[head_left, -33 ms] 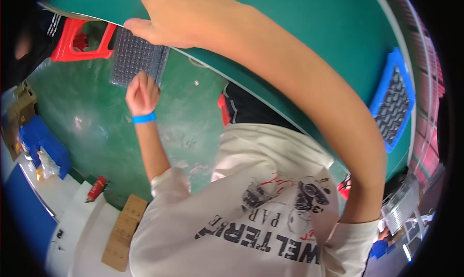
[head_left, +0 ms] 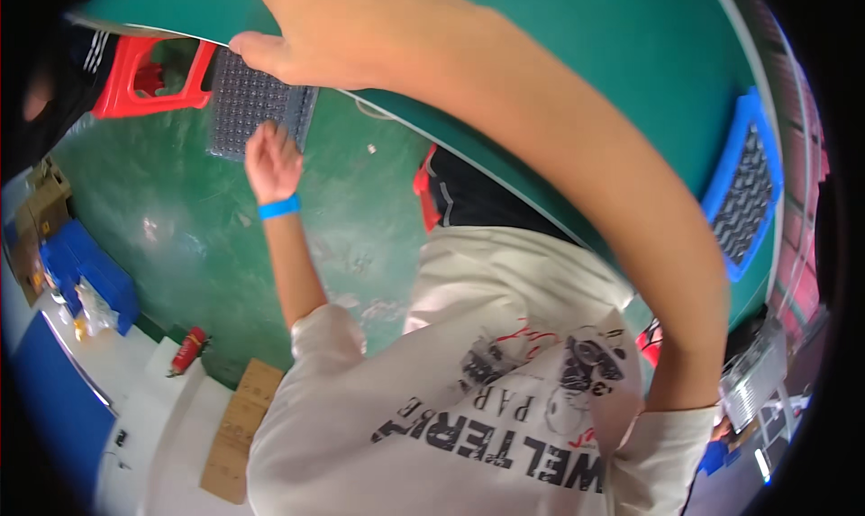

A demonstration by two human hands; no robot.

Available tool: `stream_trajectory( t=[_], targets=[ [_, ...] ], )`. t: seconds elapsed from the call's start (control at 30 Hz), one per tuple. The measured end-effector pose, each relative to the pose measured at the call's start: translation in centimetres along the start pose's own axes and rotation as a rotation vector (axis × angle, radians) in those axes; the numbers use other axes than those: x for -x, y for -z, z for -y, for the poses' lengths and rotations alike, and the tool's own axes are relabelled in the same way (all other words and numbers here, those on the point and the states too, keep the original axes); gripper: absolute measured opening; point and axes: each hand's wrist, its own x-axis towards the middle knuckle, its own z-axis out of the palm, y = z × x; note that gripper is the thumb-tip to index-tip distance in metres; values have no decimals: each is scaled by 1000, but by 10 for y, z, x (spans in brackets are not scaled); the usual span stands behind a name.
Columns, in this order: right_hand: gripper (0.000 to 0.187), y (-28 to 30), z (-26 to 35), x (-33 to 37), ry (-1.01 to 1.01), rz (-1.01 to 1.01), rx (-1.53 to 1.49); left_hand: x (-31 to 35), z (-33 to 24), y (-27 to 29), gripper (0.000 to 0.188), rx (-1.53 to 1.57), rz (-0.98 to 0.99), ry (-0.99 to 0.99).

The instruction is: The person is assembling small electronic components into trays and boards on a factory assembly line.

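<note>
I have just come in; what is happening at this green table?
A person in a white T-shirt is at a green table. The right hand reaches across to its edge, near the upper end of a clear plastic tray with many small pockets. The left hand is at the tray's lower part; whether either hand grips it is unclear. A blue tray with dark contents lies far to the right.

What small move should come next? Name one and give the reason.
I'd probably steady the clear dimpled tray with the left hand: in view that hand overlaps the tray's lower part, though contact can't be told, while the right hand is by the tray's upper end, at the green table.
</note>
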Motion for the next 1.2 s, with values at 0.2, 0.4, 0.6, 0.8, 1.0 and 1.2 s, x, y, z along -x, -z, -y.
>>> stream_trajectory(
  t=[0.2, 0.4, 0.6, 0.8, 1.0, 1.2],
  targets=[
    [69, 21, -14, 1, -58, 271, -22, -43, 28, 202, 29, 194, -891, -158],
    [69, 12, -21, 10, -126, 308, 19, -52, 56, 252, 34, 279, -873, -96],
    [70, 15, -28, 28, -207, 316, 72, -68, 63, 287, 40, 343, -836, -27],
    [71, 25, -35, 34, -213, 333, 116, -87, 75, 333, 47, 452, -800, -23],
    [72, 24, -34, 38, -191, 304, 109, -92, 40, 417, 54, 518, -763, -81],
    [72, 15, -32, 44, -190, 339, 115, -102, 91, 400, 58, 650, -1208, -501]
  ],
)
